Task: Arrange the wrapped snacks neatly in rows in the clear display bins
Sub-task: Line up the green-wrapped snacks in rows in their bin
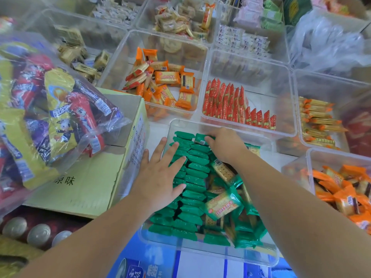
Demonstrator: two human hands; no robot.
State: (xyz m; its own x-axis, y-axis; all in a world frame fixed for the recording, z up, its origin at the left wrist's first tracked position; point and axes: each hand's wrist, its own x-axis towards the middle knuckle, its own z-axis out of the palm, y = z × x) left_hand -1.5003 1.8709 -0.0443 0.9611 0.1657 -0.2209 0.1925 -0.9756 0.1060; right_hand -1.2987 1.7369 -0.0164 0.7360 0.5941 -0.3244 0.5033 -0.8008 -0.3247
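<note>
While the left hand (160, 173) lies open and flat, fingers spread, on the left row of green packs (195, 177), we see the right hand (224, 145) at the far end of the rows, its fingers curled onto an end pack (200, 138) and its thumb hidden. The green packs stand on edge in two tight rows along the left half of the near bin (200, 250), a clear bin at the lower centre of the frame. In its right half, loose packs (222, 205) of the same kind lie tumbled, some face up, under the right forearm. Just above this bin we find a second bin (292, 125) holding red packs (226, 103), set upright in neat rows at its near side. To its left, orange packs (166, 83) lie in a loose heap in another bin. At the right edge of the frame, one bin holds stacked yellow sticks (317, 121), and below it more orange packs fill a bin (345, 189) in disorder. A cardboard box (90, 177) sits just left of the near bin, touching the left hand's outer fingers. A clear bag (50, 97) of mixed snacks rests on top of it at the left of the frame. At the lower left we make out the tops of cans (14, 227). Farther bins along the top of the frame are too blurred for us to tell their contents.
</note>
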